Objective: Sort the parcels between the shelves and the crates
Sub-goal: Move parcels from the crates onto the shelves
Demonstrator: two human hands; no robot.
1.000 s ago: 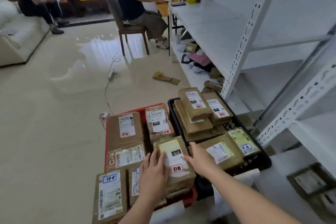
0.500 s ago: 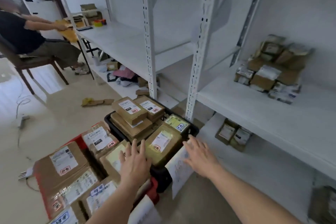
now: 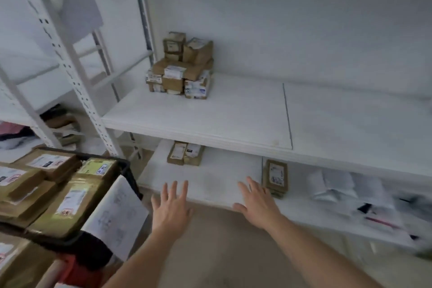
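Both my hands are spread and hold nothing, hovering in front of the bottom shelf (image 3: 210, 184). My left hand (image 3: 171, 206) is just right of the black crate (image 3: 126, 170), which is packed with brown parcels (image 3: 67, 203). My right hand (image 3: 256, 201) is near a brown parcel (image 3: 275, 174) lying on the bottom shelf. A pair of small parcels (image 3: 185, 154) lies further back on that shelf. A stack of several parcels (image 3: 182, 70) sits at the back left of the middle shelf (image 3: 233, 119).
A white sheet of paper (image 3: 117, 215) hangs on the black crate's corner. A red crate (image 3: 74, 269) shows at the lower left. White bags and blurred items (image 3: 350, 189) lie at the right of the bottom shelf. White perforated uprights (image 3: 67, 61) stand at the left.
My view has swung right from the crates to the shelves. Both hands left the parcel in the red crate and moved right, empty, to the bottom shelf.
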